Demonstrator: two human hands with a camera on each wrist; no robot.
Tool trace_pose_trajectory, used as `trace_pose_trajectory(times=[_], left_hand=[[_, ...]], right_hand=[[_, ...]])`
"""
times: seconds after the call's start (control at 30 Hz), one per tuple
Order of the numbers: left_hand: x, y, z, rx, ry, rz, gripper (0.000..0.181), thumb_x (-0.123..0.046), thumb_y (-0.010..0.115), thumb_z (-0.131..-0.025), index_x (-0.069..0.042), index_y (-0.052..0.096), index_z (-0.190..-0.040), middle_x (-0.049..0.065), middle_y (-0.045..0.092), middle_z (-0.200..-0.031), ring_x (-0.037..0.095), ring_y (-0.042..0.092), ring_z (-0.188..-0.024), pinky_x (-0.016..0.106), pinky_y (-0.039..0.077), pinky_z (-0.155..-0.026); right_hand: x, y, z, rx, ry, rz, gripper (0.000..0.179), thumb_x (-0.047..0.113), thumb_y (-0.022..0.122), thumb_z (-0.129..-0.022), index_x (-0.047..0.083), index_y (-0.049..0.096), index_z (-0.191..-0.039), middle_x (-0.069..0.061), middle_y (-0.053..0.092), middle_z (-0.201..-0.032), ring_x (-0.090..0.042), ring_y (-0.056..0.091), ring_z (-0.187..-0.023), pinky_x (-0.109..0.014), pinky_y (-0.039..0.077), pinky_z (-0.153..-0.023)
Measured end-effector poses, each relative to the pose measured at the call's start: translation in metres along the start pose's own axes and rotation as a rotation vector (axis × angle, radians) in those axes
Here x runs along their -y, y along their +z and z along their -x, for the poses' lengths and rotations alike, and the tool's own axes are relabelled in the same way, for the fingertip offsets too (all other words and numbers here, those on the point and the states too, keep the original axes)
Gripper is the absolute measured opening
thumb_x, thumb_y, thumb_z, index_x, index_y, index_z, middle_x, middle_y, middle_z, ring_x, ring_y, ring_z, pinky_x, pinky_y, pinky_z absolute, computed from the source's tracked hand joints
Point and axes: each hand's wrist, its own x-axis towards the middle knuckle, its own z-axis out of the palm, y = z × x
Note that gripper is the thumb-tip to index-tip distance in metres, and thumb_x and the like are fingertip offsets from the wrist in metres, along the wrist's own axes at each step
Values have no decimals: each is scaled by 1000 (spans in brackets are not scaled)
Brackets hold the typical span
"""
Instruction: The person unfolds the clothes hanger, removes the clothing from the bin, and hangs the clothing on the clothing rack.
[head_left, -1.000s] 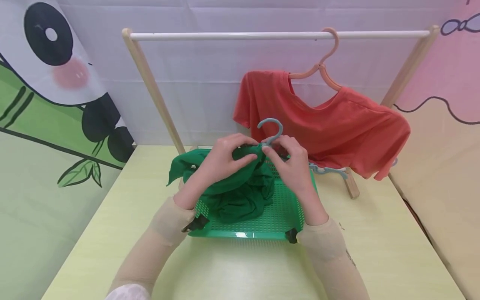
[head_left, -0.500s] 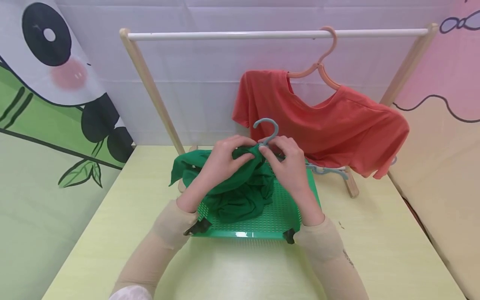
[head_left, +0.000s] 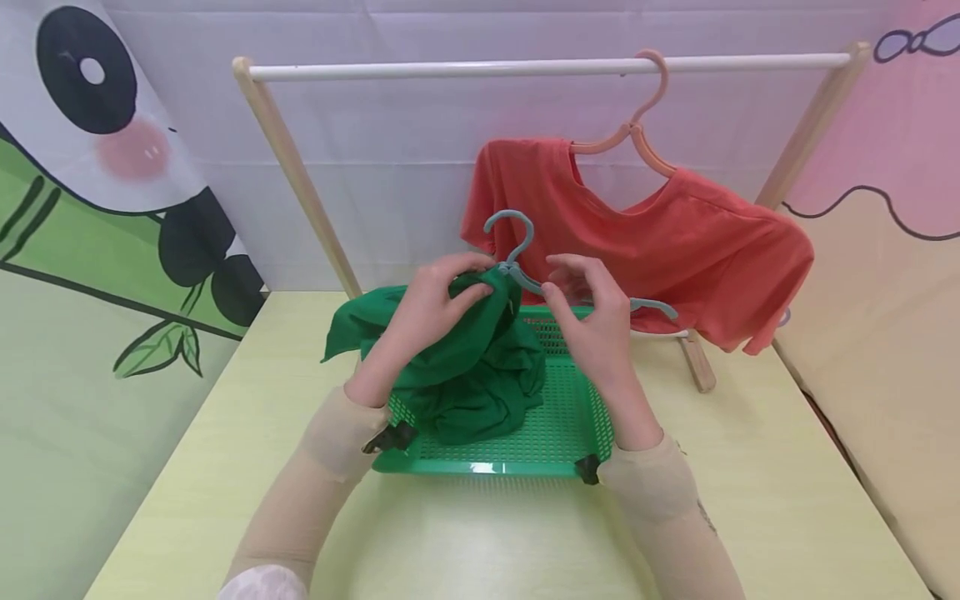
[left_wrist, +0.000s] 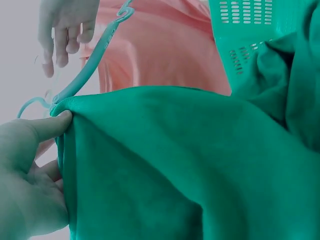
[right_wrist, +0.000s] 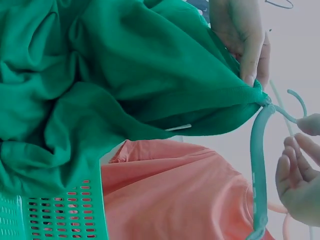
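A green shirt (head_left: 450, 342) is bunched up, its lower folds lying in a green basket. My left hand (head_left: 431, 308) pinches its neckline against the neck of a blue-grey hanger (head_left: 517, 242), thumb on the near side as the left wrist view shows. One hanger arm sits inside the cloth. The other arm (right_wrist: 259, 170) sticks out bare, with a small curl at its end. My right hand (head_left: 596, 321) is just to the right, fingers loosely bent, holding nothing, and overlaps the bare arm in the head view. In the left wrist view the fingers of that right hand (left_wrist: 72, 27) hang loosely beside the hanger.
The green basket (head_left: 555, 465) stands on a pale yellow table (head_left: 480, 542). Behind it, a rack with a white rail (head_left: 450, 72) and wooden legs carries a red T-shirt (head_left: 637, 242) on an orange hanger (head_left: 651, 108), hanging close behind the right hand.
The hanger and green neckline have moved up and left with my left hand. My right hand has come off the hanger neck and now sits apart to the right, its fingers spread wider.
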Motion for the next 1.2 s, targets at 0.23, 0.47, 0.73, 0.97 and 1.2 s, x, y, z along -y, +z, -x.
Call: trace_pose_trajectory(times=[0.23, 0.47, 0.73, 0.97, 1.2], left_hand=[[0, -12, -6, -13, -3, -16, 32, -13, 69, -92, -6, 65, -123, 10, 72, -116, 26, 66, -110, 42, 52, -101], [-8, -24, -15, -22, 4, -34, 34, -14, 69, -92, -5, 64, -125, 11, 71, -117, 25, 66, -109, 41, 52, -101], [-17, -39, -21, -63, 16, -29, 35, -13, 69, -92, -3, 63, -126, 13, 70, -119, 27, 66, -110, 41, 52, -101], [-18, -52, -29, -78, 29, -28, 29, -13, 66, -94, -5, 64, -122, 12, 69, -119, 25, 65, -111, 40, 51, -101], [-28, -64, -43, -92, 36, -48, 29, -14, 65, -95, -6, 65, -123, 11, 69, -122, 24, 66, -112, 40, 50, -103]], right_hand=[[1, 2, 2, 179, -14, -31, 22, 6, 69, -91, 6, 68, -113, -10, 72, -102, -11, 67, -84, -20, 55, -76], [1, 14, 3, 278, 55, -44, 24, 10, 68, -93, 7, 66, -116, -7, 72, -111, -18, 69, -99, -33, 59, -86], [-2, 23, 5, 406, 171, -42, 28, 14, 65, -95, 9, 61, -122, -7, 68, -118, -20, 67, -105, -40, 58, -93], [-6, 21, 2, 558, 183, 91, 28, 20, 64, -97, 12, 61, -123, -5, 67, -121, -21, 66, -101, -40, 57, -86], [-11, 20, -1, 632, 193, 219, 31, 21, 66, -95, 15, 61, -126, -3, 66, -121, -20, 65, -95, -38, 57, -82]])
